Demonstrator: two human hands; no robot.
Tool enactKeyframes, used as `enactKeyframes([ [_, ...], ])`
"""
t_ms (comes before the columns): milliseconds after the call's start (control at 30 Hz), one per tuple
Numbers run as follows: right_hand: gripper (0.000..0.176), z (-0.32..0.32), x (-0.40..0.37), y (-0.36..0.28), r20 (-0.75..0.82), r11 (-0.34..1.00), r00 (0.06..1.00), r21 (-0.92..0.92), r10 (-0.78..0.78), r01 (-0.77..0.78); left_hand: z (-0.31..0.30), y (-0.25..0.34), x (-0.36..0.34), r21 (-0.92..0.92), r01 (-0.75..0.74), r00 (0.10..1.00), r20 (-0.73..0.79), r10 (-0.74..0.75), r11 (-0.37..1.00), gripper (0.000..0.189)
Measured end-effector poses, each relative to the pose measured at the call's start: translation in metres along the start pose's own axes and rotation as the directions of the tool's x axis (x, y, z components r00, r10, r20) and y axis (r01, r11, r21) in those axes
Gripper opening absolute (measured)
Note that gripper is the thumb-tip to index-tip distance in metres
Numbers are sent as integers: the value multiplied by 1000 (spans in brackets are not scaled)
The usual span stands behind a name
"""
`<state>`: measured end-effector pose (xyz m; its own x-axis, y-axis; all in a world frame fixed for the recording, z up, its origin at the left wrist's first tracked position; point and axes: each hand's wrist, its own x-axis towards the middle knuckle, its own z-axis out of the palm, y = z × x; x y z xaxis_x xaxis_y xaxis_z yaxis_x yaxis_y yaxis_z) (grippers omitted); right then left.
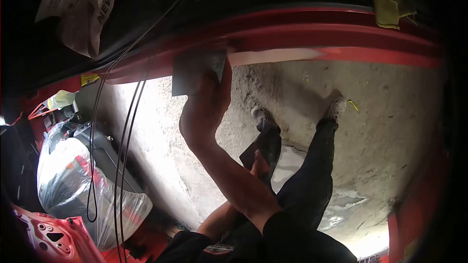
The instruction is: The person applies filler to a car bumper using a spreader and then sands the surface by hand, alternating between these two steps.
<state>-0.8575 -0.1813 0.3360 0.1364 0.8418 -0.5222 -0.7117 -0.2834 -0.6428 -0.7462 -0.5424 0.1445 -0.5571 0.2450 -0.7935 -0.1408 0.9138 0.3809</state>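
My right hand is raised at the edge of a red panel, closed on a dark grey sheet that lies against the panel's lower edge. Beside that hand, a pale beige patch runs along the edge. Lower down, my left hand is in front of my leg, under the crossing right forearm. Its fingers are closed on a small dark flat piece, partly hidden against the dark trousers.
Dark cables hang at the left. Behind them are a plastic-wrapped object and a red metal part. A printed cloth and a yellowish cloth hang above. My feet stand on the concrete floor.
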Motion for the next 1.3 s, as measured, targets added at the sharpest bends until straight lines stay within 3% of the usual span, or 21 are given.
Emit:
enactKeyframes([
  [33, 44, 0, 1, -1, 5, 1000, 1000, 9, 21, -21, 0, -1, -1, -1, -1, 1000, 3, 1, 1000, 40],
  [133, 41, 21, 10, 6, -213, 990, 973, 86, -88, 109, 0, -1, -4, -2, -11, 1000, 14, 11, 1000, 40],
  [233, 45, 18, 12, 6, -82, 991, 993, 98, -83, 91, 0, -3, -9, 0, -15, 1000, 23, 15, 1000, 40],
  [300, 45, 17, 14, -1, -53, 997, 996, -14, -70, 70, 0, -3, -11, -6, -22, 999, 25, 22, 1000, 39],
  [400, 44, 20, 14, -4, -31, 999, 999, -9, -35, 35, 1, -4, -15, -9, -29, 999, 36, 30, 1000, 39],
  [467, 44, 20, 12, -6, -34, 995, 998, -84, -50, 47, 2, -5, -18, -12, -28, 999, 42, 28, 1000, 39],
  [533, 43, 18, 6, -13, -39, 954, 993, -282, -116, 100, 2, -6, -18, -12, -32, 998, 45, 32, 999, 39],
  [633, 43, 10, -3, 4, -44, 1000, 999, -8, -14, 14, 1, -4, -18, -15, -37, 998, 52, 38, 999, 39],
  [733, 43, 1, 3, 10, -36, 997, 996, -15, -80, 80, 1, -1, -16, -19, -42, 997, 58, 43, 999, 38],
  [833, 44, 4, 8, 8, -57, 995, 998, 92, -34, 39, 0, 0, -16, -18, -44, 997, 68, 45, 999, 38],
  [933, 43, 16, 12, 7, -138, 997, 988, 12, -74, 76, -2, 2, -17, -16, -44, 996, 75, 45, 999, 38],
  [1033, 43, 14, 17, 15, -15, 977, 981, 95, -191, 192, -4, 5, -17, -21, -45, 996, 80, 46, 999, 38],
  [1200, 46, 22, 19, 5, -59, 993, 993, -58, -101, 98, -5, 2, -18, -24, -44, 995, 88, 46, 999, 37],
  [1300, 48, 28, 16, -3, -91, 980, 988, -168, -127, 110, -4, 1, -18, -31, -46, 994, 93, 49, 998, 37],
])
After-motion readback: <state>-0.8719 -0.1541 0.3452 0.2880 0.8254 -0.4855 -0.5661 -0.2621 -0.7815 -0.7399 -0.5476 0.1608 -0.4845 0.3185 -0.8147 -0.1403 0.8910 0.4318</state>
